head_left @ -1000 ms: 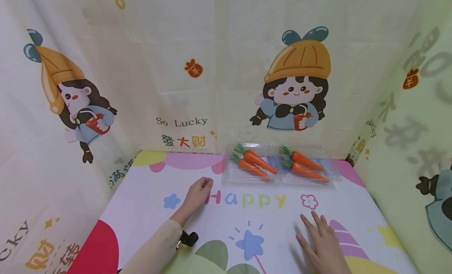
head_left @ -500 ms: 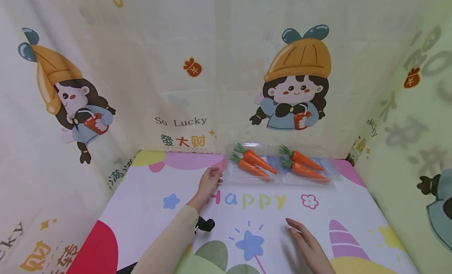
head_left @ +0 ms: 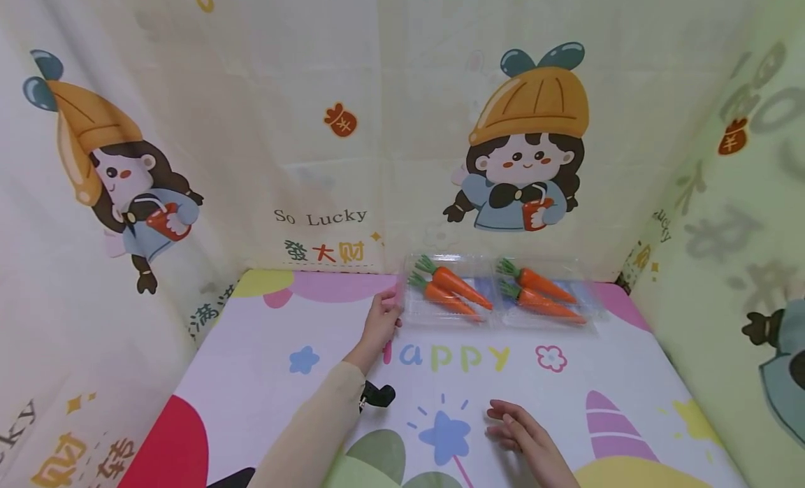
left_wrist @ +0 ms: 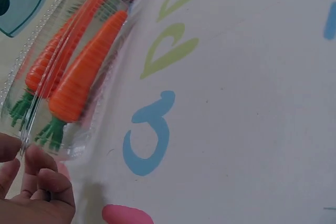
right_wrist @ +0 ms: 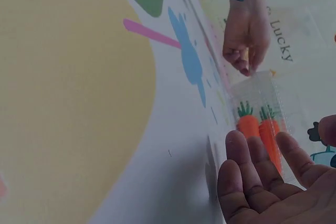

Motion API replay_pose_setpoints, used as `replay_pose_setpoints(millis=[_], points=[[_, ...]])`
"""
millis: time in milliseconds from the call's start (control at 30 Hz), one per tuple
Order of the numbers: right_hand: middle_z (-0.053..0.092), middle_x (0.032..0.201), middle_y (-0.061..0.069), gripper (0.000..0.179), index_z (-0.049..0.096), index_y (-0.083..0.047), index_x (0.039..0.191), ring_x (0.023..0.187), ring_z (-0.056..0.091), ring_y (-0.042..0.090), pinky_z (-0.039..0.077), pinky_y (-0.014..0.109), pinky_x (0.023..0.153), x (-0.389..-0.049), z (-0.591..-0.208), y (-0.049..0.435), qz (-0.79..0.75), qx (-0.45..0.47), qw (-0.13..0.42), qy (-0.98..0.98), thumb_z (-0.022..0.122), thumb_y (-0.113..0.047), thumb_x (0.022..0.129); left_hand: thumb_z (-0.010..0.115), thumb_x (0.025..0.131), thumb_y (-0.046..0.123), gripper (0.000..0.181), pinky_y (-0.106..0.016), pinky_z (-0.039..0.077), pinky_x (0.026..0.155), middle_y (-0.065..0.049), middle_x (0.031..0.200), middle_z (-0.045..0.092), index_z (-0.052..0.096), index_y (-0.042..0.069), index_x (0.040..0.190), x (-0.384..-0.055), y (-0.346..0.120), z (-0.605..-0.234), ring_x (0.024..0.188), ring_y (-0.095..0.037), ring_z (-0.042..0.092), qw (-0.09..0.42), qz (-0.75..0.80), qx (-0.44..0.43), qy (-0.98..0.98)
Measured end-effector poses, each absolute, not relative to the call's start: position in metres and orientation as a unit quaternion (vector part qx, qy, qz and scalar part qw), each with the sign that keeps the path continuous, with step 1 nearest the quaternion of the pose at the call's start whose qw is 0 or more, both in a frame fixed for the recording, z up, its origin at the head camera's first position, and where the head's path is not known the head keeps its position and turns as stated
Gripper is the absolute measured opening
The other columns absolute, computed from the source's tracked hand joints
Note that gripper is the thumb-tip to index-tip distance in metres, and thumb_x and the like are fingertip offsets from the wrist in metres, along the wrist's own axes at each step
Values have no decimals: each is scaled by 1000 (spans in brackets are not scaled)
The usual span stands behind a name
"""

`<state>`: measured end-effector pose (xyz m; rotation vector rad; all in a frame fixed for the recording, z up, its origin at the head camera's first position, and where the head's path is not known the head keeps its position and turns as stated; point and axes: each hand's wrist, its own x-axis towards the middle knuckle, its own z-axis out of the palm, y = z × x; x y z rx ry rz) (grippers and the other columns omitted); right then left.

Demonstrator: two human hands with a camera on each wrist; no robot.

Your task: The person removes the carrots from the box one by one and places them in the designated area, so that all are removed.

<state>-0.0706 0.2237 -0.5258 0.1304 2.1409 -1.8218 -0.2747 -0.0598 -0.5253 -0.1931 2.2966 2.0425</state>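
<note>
Two clear plastic boxes stand side by side at the back of the table, each with two orange carrots with green tops inside. My left hand (head_left: 380, 324) is at the left end of the left box (head_left: 411, 317). In the left wrist view its thumb and fingers (left_wrist: 39, 161) pinch the edge of that box, just beside the green tops of the carrots (left_wrist: 79, 77). My right hand (head_left: 528, 435) hovers palm inward over the front right of the table, fingers loosely bent and holding nothing.
The right box (head_left: 581, 324) with its carrots (head_left: 544, 303) stands close against the left one. A printed cloth (head_left: 415, 180) hangs as a wall behind and at both sides. The table (head_left: 251, 376) carries printed letters and shapes.
My left hand has moved forward and right to the left box and now pinches its edge. The right hand has turned palm inward and shifted left. The boxes stay in place.
</note>
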Motion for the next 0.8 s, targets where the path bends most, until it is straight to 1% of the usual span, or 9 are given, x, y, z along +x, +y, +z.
replay_pose_setpoints(millis=[67, 167, 200, 267, 467, 567, 633, 800], points=[[60, 138, 25, 56, 47, 7, 146, 108, 70, 19, 55, 25, 87, -71, -526, 223, -637, 47, 156, 753, 44, -36, 110, 55, 102, 7, 42, -21, 40, 54, -7, 95, 56, 48, 6, 143, -275, -61, -525, 64, -12, 49, 27, 665, -59, 744], [60, 137, 23, 55, 48, 5, 146, 107, 71, 18, 55, 25, 87, -72, -525, 221, -633, 56, 150, 757, 45, -36, 110, 53, 102, 5, 43, -21, 37, 53, -6, 94, 53, 49, 6, 144, -272, -66, -525, 64, -12, 45, 26, 669, -58, 741], [61, 137, 23, 54, 49, 5, 146, 107, 71, 18, 55, 25, 87, -72, -525, 220, -631, 60, 148, 759, 46, -36, 110, 53, 102, 5, 43, -21, 37, 53, -8, 95, 54, 49, 6, 145, -271, -69, -525, 64, -13, 44, 26, 665, -58, 744], [61, 136, 21, 54, 50, 4, 145, 106, 70, 18, 55, 25, 86, -72, -525, 220, -625, 64, 145, 764, 47, -36, 109, 52, 102, 6, 42, -21, 38, 53, -11, 96, 56, 50, 6, 145, -267, -74, -526, 65, -13, 44, 23, 656, -58, 752], [62, 135, 20, 53, 50, 4, 144, 105, 70, 18, 55, 25, 84, -72, -524, 222, -608, 74, 134, 779, 48, -35, 110, 55, 100, 9, 41, -22, 44, 58, -16, 99, 65, 55, 5, 141, -250, -87, -529, 69, -15, 52, -1, 620, -57, 782], [63, 134, 19, 53, 52, 3, 144, 105, 70, 18, 55, 26, 83, -72, -524, 222, -603, 88, 132, 782, 49, -36, 109, 56, 99, 8, 40, -22, 46, 63, -16, 97, 66, 57, 5, 139, -239, -92, -528, 73, -18, 54, -5, 614, -60, 787], [64, 134, 18, 54, 52, 2, 143, 106, 70, 19, 55, 26, 83, -72, -524, 222, -601, 97, 133, 783, 49, -39, 108, 56, 98, 8, 40, -23, 46, 67, -16, 96, 65, 58, 5, 138, -230, -95, -528, 75, -18, 54, -6, 609, -59, 791], [65, 132, 17, 52, 53, 1, 143, 105, 70, 22, 55, 28, 83, -70, -525, 224, -591, 108, 128, 789, 51, -37, 108, 57, 99, 7, 39, -22, 43, 66, -11, 94, 62, 57, 5, 138, -206, -100, -532, 72, -12, 51, 5, 610, -51, 791]])
